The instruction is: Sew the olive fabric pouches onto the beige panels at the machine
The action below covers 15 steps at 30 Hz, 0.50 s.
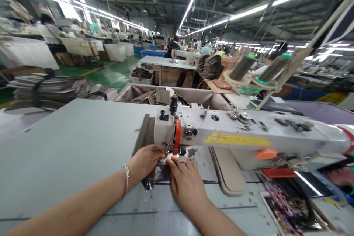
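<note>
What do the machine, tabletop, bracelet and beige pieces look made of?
Machine: probably painted metal, off-white semi-gloss; soft highlights, shiny bare knobs.
Tabletop: likely laminate, pale grey-green, smooth; even colour, faint sheen.
Bracelet: silver-coloured metal, apparently polished; bright glints.
Beige pieces: matte, thin sheets; leather, synthetic or board, can't tell which.

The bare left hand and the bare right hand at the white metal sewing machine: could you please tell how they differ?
The bare left hand has a thin silver-coloured bracelet at its wrist; the bare right hand shows none. The left hand's fingers are bunched together, while the right hand lies flatter, fingers more spread. Both reach close to the head of the white metal sewing machine.
</note>
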Each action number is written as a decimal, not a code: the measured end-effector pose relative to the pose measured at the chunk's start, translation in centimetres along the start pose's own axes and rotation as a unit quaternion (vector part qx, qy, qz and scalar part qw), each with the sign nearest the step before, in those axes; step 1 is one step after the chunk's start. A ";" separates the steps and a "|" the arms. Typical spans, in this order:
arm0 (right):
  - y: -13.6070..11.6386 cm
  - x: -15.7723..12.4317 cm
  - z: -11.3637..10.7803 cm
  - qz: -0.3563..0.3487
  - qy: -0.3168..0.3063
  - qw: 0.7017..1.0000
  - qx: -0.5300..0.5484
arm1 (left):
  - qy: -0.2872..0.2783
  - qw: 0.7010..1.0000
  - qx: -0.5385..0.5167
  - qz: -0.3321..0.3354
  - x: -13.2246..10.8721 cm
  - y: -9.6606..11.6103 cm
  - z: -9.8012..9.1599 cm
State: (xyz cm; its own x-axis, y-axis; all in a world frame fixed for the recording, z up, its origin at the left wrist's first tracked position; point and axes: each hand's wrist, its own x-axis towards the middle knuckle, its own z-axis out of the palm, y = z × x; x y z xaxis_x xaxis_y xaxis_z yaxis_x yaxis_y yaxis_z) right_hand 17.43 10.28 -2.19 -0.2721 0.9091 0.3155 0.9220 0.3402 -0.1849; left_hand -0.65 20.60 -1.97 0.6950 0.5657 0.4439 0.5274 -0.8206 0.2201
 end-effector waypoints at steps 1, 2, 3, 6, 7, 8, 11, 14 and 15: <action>-0.1 0.0 0.0 0.000 0.002 1.000 0.002 | -0.001 1.000 -0.001 -0.002 0.0 0.1 0.0; -0.2 0.1 0.0 0.001 0.004 1.000 0.004 | -0.003 1.000 -0.004 -0.002 -0.1 0.1 -0.1; -0.3 0.2 -0.1 0.001 0.006 1.000 0.007 | -0.004 1.000 -0.008 -0.002 -0.2 0.1 0.0; -0.5 -0.1 -0.8 -0.004 0.007 1.000 0.019 | -0.013 0.999 -0.032 -0.004 -0.5 0.1 0.1; -0.3 -0.4 -1.3 -0.006 0.006 1.000 0.024 | -0.016 0.999 -0.040 -0.003 -0.5 0.1 0.1; 0.1 -0.9 -1.9 -0.007 0.003 0.999 0.031 | -0.022 0.999 -0.049 -0.002 -0.6 0.0 0.0; 3.3 -3.5 -4.4 0.032 0.031 0.999 0.030 | -0.030 0.998 -0.050 -0.024 -0.9 -0.4 -0.9; 8.0 -6.9 -6.5 0.105 0.111 0.984 -0.088 | -0.015 0.995 0.019 -0.095 -1.1 -0.9 -2.0; 9.4 -7.9 -6.9 0.106 0.122 0.978 -0.130 | -0.015 0.993 0.038 -0.110 -1.1 -1.1 -2.3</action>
State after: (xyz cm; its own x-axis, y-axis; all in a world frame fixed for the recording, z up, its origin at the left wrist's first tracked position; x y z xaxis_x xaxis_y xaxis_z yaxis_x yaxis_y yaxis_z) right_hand 30.12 4.63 -0.01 -0.0222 0.8570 0.5149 0.9982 0.0480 -0.0369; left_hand -3.10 20.74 -0.74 0.5722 0.7339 0.3661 0.7028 -0.6689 0.2424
